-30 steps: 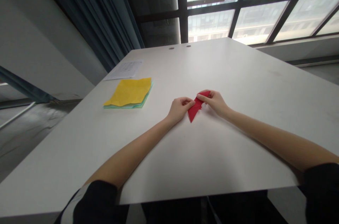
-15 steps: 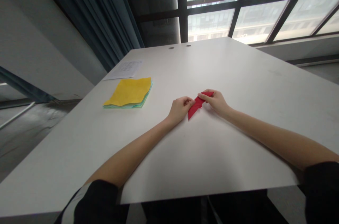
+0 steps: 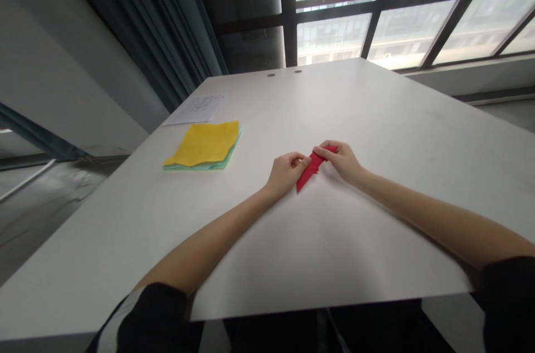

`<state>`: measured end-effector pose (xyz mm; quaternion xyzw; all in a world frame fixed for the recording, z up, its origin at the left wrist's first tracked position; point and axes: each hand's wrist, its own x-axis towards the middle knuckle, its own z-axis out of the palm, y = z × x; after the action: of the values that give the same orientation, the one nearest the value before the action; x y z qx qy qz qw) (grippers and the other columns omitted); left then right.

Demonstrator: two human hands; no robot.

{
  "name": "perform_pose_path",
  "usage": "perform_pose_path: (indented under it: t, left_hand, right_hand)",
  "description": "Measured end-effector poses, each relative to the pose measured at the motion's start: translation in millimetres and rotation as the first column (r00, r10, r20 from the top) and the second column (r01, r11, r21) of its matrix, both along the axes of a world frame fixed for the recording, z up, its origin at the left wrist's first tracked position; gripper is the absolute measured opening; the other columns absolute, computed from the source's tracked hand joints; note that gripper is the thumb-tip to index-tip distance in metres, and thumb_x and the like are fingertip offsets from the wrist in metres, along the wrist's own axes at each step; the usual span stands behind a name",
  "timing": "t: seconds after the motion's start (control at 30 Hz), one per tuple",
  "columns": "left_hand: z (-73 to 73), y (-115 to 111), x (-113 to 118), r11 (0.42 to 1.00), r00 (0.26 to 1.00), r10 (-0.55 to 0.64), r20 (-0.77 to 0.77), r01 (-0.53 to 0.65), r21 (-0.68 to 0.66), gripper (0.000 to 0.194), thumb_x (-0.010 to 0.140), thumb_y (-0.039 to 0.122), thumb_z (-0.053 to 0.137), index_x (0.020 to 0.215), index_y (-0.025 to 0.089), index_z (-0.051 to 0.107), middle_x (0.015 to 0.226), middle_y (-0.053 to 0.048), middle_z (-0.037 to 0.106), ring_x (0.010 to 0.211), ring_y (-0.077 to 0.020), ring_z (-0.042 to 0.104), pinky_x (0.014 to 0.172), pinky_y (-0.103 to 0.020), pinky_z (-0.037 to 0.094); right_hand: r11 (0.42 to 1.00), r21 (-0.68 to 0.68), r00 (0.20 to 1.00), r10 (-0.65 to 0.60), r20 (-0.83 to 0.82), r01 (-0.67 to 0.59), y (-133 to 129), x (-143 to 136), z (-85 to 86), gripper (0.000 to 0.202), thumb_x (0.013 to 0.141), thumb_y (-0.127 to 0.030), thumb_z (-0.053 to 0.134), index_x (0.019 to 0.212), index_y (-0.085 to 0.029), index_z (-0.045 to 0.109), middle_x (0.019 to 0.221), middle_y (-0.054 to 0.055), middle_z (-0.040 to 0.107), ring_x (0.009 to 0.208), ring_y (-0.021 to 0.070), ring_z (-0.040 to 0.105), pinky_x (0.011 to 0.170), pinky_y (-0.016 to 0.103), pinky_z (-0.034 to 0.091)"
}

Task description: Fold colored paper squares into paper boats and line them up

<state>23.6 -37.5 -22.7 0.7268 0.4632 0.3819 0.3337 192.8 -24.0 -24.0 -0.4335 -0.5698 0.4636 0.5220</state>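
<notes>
From my remote seat I saw no box, tray or bin on the white counter (image 3: 376, 136); the nearest thing to a holder of anything was the stack of coloured paper (image 3: 203, 147) at the left, a yellow sheet on top with pale green edges showing under it. Just beyond that stack lay a printed white sheet (image 3: 196, 110), close to the counter's far left edge, and two small round holes (image 3: 284, 73) sat near the far edge below the window (image 3: 401, 8). A dark curtain (image 3: 167, 24) hung at the left behind the counter. All of these were well apart from the hands, and nothing lay between the hands and the stack. The folded red paper (image 3: 308, 172) sat near the middle of the counter, a narrow, pointed strip running on a slant, its sharp tip toward me and its upper end under the far fingers. My left hand (image 3: 285, 173) was curled narrow, thumb and fingertips pinching the strip's left edge near its middle. My right hand (image 3: 340, 160) was closed on the upper end, fingertips pressed on the red paper just beside the left hand's. I could not tell whether the paper lay flat or was raised a little. Both forearms reached in from dark sleeves (image 3: 146, 317) at the near edge.
</notes>
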Motion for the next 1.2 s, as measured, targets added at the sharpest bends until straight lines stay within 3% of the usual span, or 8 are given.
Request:
perform_pose_path:
  t: [0.2,0.37,0.5,0.73,0.83,0.93,1.03,1.2]
  left_hand:
    - [0.0,1,1,0.999,0.993,-0.038,0.113,0.040,-0.016,0.035,0.081,0.047,0.051,0.076,0.014,0.062,0.059,-0.001,0.061,0.051,-0.0095,0.048,0.049,-0.020,0.035]
    - [0.1,5,-2,0.996,0.973,0.060,0.222,-0.075,0.057,0.031,0.080,0.044,0.053,0.071,0.015,0.058,0.055,0.002,0.055,0.048,-0.0080,0.045,0.047,-0.019,0.033]
    - [-0.8,7,-2,0.993,0.947,0.094,0.307,-0.113,0.045,0.030,0.080,0.044,0.054,0.071,0.016,0.057,0.057,0.003,0.055,0.049,-0.0079,0.046,0.047,-0.019,0.034]
    - [-6.7,9,-1,0.995,0.938,0.093,0.334,-0.100,0.003,0.030,0.080,0.044,0.054,0.073,0.016,0.060,0.067,-0.001,0.060,0.060,-0.0106,0.054,0.056,-0.021,0.042]
    - [-7.9,11,-1,0.987,0.931,0.150,0.333,-0.159,0.000,0.024,0.080,0.041,0.055,0.086,0.018,0.058,0.077,-0.001,0.060,0.065,-0.0105,0.054,0.057,-0.021,0.043]
    - [-6.6,12,-1,0.964,0.898,0.234,0.372,-0.264,0.031,0.030,0.080,0.035,0.056,0.106,0.022,0.049,0.092,-0.002,0.056,0.069,-0.0096,0.053,0.058,-0.020,0.043]
    - [-5.4,13,-3,0.938,0.909,0.286,0.302,-0.330,0.106,0.024,0.079,0.026,0.055,0.103,0.023,0.051,0.097,-0.002,0.053,0.068,-0.0087,0.050,0.061,-0.021,0.042]
    - [-7.6,13,-6,0.964,0.974,0.217,0.064,-0.224,0.143,0.009,0.072,0.013,0.054,0.075,0.018,0.061,0.091,-0.002,0.051,0.069,-0.0096,0.050,0.065,-0.023,0.044]
  right_hand:
    - [0.999,-0.045,0.999,0.013,0.042,-0.011,-5,-5,3.9,0.031,0.066,-0.046,0.067,0.065,-0.015,0.062,0.061,0.000,0.060,0.058,0.0099,0.049,0.057,0.024,0.039]
    - [0.977,-0.143,0.986,0.163,0.018,-0.159,-4,-6,0.9,0.033,0.067,-0.044,0.068,0.083,-0.016,0.063,0.070,0.001,0.063,0.057,0.0085,0.050,0.051,0.022,0.037]
    - [0.955,-0.187,0.967,0.248,0.067,-0.232,-8,-8,0.4,0.031,0.063,-0.042,0.072,0.074,-0.015,0.060,0.066,0.000,0.063,0.053,0.0077,0.050,0.050,0.022,0.036]
    - [0.976,-0.160,0.983,0.165,0.085,-0.150,-8,-10,2.3,0.020,0.063,-0.031,0.068,0.069,-0.016,0.057,0.059,-0.001,0.062,0.055,0.0105,0.054,0.054,0.023,0.039]
    - [0.994,-0.066,0.972,0.095,0.215,-0.083,-3,-4,5.3,0.012,0.067,-0.027,0.062,0.072,-0.017,0.058,0.059,0.000,0.062,0.056,0.0120,0.055,0.056,0.025,0.041]
    - [0.985,0.165,0.863,-0.048,0.503,-0.041,1,5,9.8,0.011,0.067,-0.021,0.057,0.075,-0.018,0.062,0.063,0.000,0.063,0.059,0.0128,0.055,0.060,0.026,0.042]
    - [0.933,0.327,0.711,-0.128,0.691,-0.150,2,12,13.2,0.015,0.066,-0.017,0.053,0.077,-0.018,0.064,0.073,0.002,0.064,0.066,0.0138,0.056,0.066,0.026,0.042]
    - [0.925,0.273,0.581,-0.073,0.810,-0.263,2,16,14.9,0.016,0.070,-0.018,0.051,0.078,-0.018,0.065,0.076,0.003,0.065,0.068,0.0153,0.057,0.067,0.026,0.043]
